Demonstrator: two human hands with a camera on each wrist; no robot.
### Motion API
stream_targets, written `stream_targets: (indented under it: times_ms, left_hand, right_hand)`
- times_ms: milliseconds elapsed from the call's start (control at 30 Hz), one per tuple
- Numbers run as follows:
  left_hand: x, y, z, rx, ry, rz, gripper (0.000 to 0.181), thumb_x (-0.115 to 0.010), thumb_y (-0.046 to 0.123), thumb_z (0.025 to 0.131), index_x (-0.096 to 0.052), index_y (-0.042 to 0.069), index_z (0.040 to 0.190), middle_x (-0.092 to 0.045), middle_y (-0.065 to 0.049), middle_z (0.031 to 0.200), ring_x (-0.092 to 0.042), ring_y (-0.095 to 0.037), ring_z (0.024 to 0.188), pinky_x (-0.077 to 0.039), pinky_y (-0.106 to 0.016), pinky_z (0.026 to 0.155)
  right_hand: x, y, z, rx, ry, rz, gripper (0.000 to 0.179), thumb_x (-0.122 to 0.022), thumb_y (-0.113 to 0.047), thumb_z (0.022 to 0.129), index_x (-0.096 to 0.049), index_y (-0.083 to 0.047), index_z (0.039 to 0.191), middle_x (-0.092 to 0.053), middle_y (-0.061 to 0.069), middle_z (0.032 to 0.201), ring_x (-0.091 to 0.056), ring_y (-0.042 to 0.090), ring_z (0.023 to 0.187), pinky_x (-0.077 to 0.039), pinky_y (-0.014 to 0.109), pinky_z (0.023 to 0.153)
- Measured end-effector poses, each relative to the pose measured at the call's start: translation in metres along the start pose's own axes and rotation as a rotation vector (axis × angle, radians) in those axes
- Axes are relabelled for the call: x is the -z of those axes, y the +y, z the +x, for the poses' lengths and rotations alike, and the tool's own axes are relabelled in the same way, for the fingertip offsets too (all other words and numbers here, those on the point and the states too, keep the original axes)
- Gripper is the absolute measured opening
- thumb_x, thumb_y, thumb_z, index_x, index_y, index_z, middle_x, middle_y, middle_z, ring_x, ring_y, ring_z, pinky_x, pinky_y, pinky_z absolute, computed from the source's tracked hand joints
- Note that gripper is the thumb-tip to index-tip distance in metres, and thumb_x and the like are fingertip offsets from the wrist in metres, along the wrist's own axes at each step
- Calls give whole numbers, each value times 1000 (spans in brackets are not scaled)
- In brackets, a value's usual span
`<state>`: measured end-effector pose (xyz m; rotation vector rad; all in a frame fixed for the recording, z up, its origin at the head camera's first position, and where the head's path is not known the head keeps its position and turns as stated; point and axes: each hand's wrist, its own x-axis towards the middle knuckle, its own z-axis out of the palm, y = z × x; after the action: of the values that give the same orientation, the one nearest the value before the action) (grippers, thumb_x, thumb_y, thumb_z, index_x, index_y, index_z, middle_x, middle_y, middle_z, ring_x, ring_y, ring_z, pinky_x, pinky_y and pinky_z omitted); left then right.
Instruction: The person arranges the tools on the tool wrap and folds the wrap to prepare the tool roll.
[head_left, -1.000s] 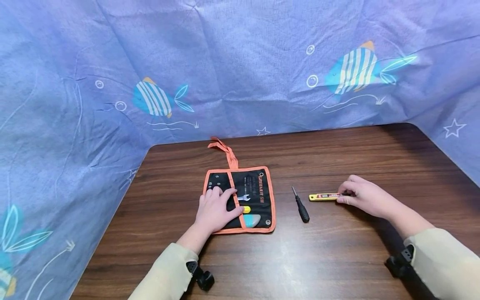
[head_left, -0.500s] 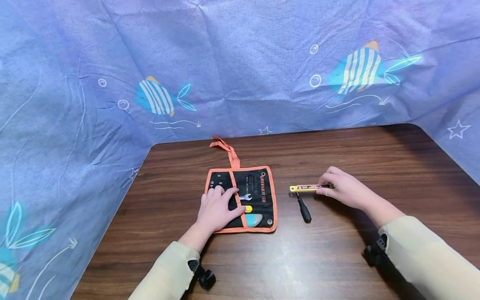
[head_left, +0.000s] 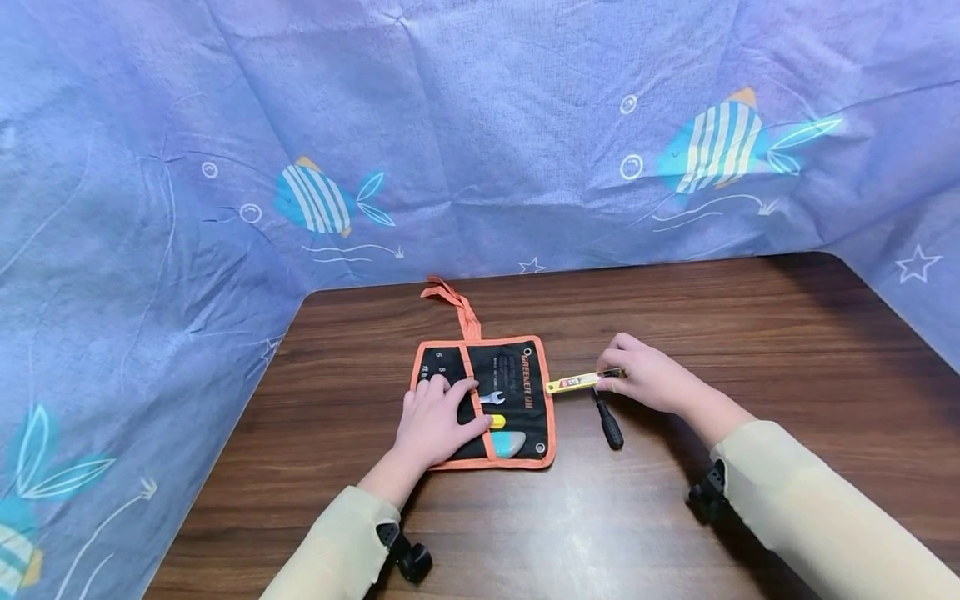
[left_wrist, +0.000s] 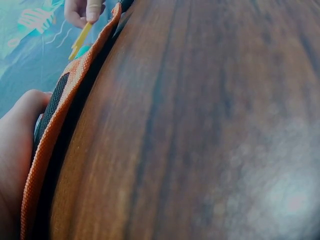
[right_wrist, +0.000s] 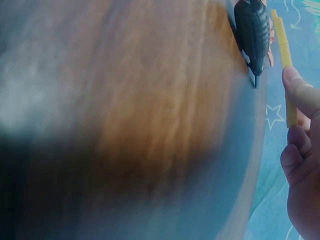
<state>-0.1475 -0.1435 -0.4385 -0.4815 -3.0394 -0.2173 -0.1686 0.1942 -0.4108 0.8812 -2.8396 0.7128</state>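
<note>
My left hand [head_left: 435, 421] rests on a black tool pouch [head_left: 517, 367] with orange edging, fingers spread over its left half and the thumb near the orange band. From the pouch's pockets stick out a wrench head [head_left: 492, 398], a yellow end [head_left: 497, 422] and a teal-and-grey rounded end [head_left: 508, 443]. My right hand [head_left: 637, 375] pinches a flat, slim yellow tool [head_left: 573, 382] with a red-and-white label; a hole shows at its far end, which overlaps the pouch's right edge. In the right wrist view, thumb and fingers grip the yellow tool [right_wrist: 283, 45].
A black-handled screwdriver [head_left: 611, 425] lies just right of the pouch, below my right hand. An orange tie strap [head_left: 461, 308] trails from the pouch's top edge. Blue fish-print cloth [head_left: 495, 125] hangs behind the brown wooden table [head_left: 750, 317].
My right hand has carried the yellow tool leftward, past the screwdriver's tip to the pouch's right edge. My left hand has stayed on the pouch.
</note>
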Motion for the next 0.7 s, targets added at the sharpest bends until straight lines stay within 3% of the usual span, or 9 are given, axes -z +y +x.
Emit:
stream_targets:
  times_ms: [300,533,700]
  left_hand:
    - [-1,-1,0,5,-19,0,67,-48,73,78,-55,32,130,-43,1,90,-36,-18,81,-29,-37,70]
    - [-2,-2,0,0,-8,-5,65,-49,72,78,-55,33,129,-43,1,91,-36,-18,80,-29,-37,70]
    - [-1,-2,1,-2,-7,-4,65,-49,72,78,-55,33,129,-43,1,90,-36,-18,80,-29,-36,69]
  right_hand:
    - [-8,-9,22,60,-34,-13,12,-75,-20,80,-65,-15,86,-45,2,84,-40,11,66,-38,30,61]
    - [-18,-20,41,97,-135,-54,9,-72,-20,82,-66,-18,87,-44,1,85,-42,11,68,-39,30,62]
    - [-26,-28,48,123,-104,-88,11,-72,-15,82,-69,-16,93,-45,1,83,-42,12,68,-39,30,62]
